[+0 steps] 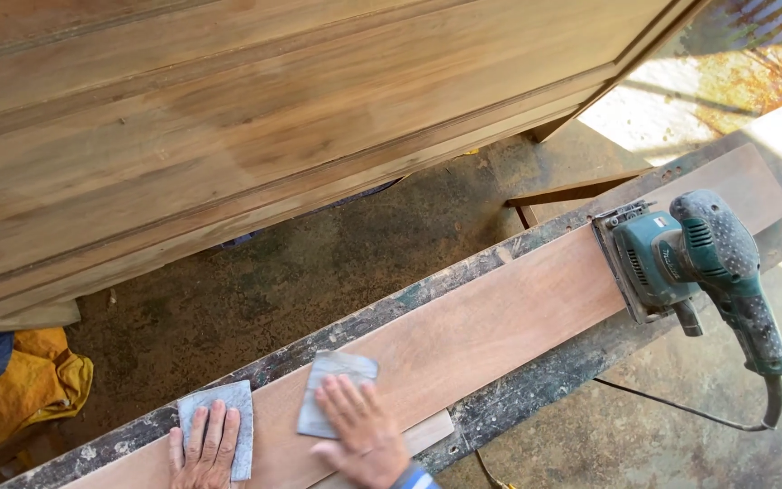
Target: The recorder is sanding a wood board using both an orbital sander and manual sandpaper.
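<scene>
A teal electric sander [694, 258] rests far right; a large wooden door panel [255, 118] stands beyond; crumpled yellow cloth [24, 385] lies left.

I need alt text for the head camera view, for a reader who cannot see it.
Two bare hands press grey sandpaper sheets flat on a long wooden plank: left hand, right hand. A teal electric sander rests further along the plank, beside a large wooden panel.

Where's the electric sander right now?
The teal electric sander sits at the right of the head view, resting on the far end of the long wooden board, well away from both hands and their sandpaper sheets.
</scene>
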